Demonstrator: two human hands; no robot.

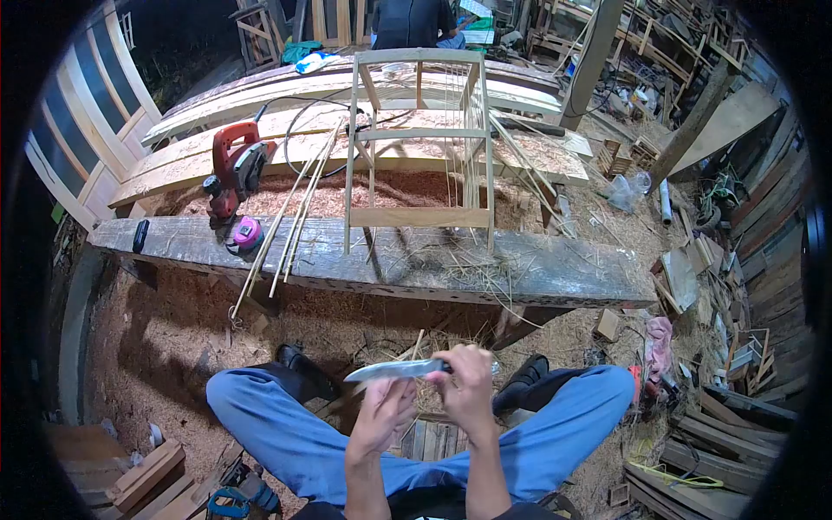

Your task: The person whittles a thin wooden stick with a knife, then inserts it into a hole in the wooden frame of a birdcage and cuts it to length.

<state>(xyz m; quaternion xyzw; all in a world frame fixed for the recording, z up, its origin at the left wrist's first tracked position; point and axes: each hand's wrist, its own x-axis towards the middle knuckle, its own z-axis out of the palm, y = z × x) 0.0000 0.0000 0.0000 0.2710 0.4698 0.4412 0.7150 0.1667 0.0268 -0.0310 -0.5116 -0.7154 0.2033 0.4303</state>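
My right hand (468, 386) is closed around the dark handle of a knife (392, 371), whose broad blade points left. Just under the blade, my left hand (383, 418) has its fingers pinched together. A thin pale wood strip (418, 343) shows above the blade and lines up with the left fingers; the blade and fingers hide its middle. Both hands are over the space between my knees, in front of the bench. A slatted wooden frame (419, 217) stands upright on the bench beyond them.
On the worn bench plank (555, 269) lie long thin strips (299, 212), a pink tape measure (248, 232) and a red power planer (234, 169). Behind are long boards (195, 165) and a seated person (412, 24). Shavings cover the floor; scrap wood (728, 451) is piled right.
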